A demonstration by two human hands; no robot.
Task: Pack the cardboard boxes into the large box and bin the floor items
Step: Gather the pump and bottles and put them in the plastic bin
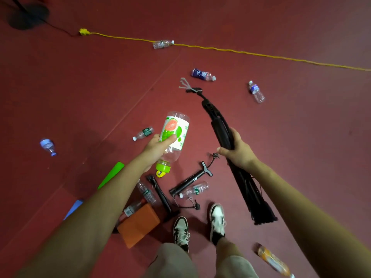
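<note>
Left hand [160, 146]: closed around the lower body of a large clear bottle [173, 135] with a white-and-green fruit label. Thumb lies across the label, fingers wrap behind. Bottle is held off the floor, base pointing away from the person, green cap [163, 167] pointing down toward the feet.

Right hand [235, 150]: closed around the middle of a folded black tripod [222, 135]. Fingers curl over the bundled legs, thumb on the near side. Tripod is tilted, head end up and away, with a pale pronged piece [185, 85] at its tip; leg ends hang low beside the right shoe [217, 221].

Red floor [301, 137], items scattered. Near the feet: a black hand pump [190, 180], a clear water bottle [194, 190] touching it, a second black pump [162, 195], another clear bottle [146, 192], an orange block [138, 225]. A green flat piece [112, 174] and a blue piece [73, 208] lie partly hidden by the left forearm.

Farther out: small bottle with green label [143, 133], bluish bottle [48, 146] well to the left, blue-labelled bottle [202, 74], clear bottle [257, 91], another clear bottle [163, 44] lying on a yellow cord [241, 51]. An orange bottle [273, 259] lies at lower right.

No cardboard boxes or bin appear in view.
</note>
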